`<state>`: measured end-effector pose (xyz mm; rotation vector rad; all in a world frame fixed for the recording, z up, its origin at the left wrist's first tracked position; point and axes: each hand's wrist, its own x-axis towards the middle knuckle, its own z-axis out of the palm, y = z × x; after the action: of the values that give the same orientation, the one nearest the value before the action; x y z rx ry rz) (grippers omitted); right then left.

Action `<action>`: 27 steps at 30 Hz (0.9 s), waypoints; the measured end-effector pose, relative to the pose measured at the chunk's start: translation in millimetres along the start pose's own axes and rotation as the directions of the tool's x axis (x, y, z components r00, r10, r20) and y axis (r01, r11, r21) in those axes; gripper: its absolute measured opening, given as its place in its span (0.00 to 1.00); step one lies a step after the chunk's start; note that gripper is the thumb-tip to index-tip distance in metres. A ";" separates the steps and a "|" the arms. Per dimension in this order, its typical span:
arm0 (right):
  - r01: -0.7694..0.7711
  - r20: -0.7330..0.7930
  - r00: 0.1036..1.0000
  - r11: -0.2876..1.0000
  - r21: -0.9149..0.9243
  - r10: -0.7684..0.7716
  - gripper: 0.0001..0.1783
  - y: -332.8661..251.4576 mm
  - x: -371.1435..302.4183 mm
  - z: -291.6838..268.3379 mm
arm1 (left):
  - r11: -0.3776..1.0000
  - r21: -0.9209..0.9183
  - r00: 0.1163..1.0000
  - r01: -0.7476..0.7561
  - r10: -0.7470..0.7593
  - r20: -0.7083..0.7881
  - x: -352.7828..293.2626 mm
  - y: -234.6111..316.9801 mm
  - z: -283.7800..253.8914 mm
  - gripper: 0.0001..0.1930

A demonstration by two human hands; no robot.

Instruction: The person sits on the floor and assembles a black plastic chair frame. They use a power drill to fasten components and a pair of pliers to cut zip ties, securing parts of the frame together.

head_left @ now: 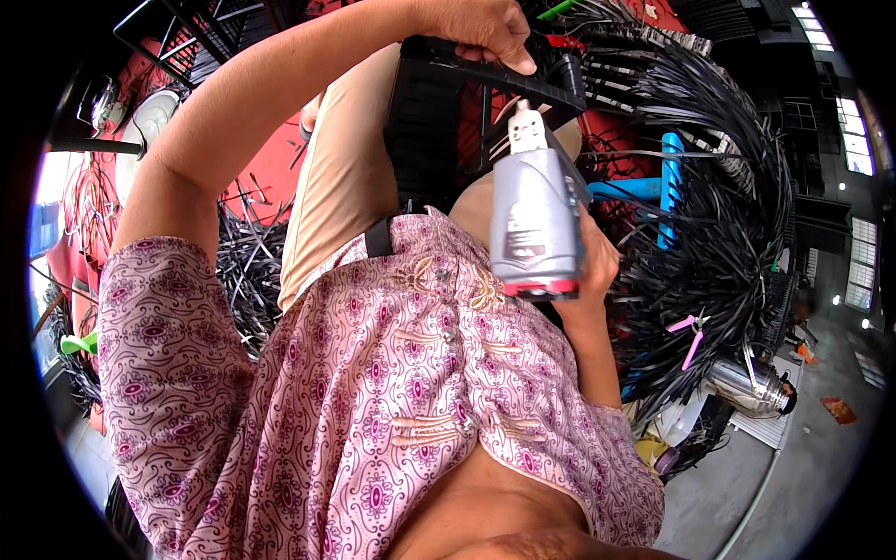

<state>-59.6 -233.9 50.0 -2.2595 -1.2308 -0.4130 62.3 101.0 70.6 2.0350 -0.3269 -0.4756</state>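
A black strip-wrapped frame (560,89) stands over my lap, its bar running across in front of me. My left hand (485,33) is closed on this bar, thumb pressed near its corner. My right hand (597,257) is wrapped round a grey handheld tool (534,210) that looks like a staple gun, with a white nose and a red end. The nose points away from me, close to the frame's corner just right of my left thumb. Whether it touches the frame I cannot tell. The tool's body hides some of my right fingers.
A big heap of black flat strips (719,224) lies to the right, with a blue bar (670,187) and pink snips (691,341) by it. A metal flask (747,387) is at lower right. More strips (252,257) lie left of my leg.
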 end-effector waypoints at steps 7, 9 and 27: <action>0.063 0.027 0.998 0.996 -0.060 -0.061 0.34 4.9 11.8 12.7 | 1.000 -0.015 1.000 0.014 -0.014 0.005 -0.6 -1.4 -0.3 0.20; 0.106 -0.064 0.992 0.993 -0.049 -0.109 0.28 2.3 18.8 17.5 | 1.000 -0.015 1.000 0.020 -0.020 0.001 -1.4 0.5 -0.3 0.20; 0.011 -0.069 0.997 0.995 -0.096 -0.018 0.27 -11.5 21.3 31.7 | 0.999 -0.025 0.999 -0.041 0.041 -0.034 -4.6 1.1 -1.7 0.19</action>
<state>-57.4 -195.8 38.3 -2.2967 -1.2166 -0.5631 58.9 103.7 73.2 2.0057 -0.3399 -0.4179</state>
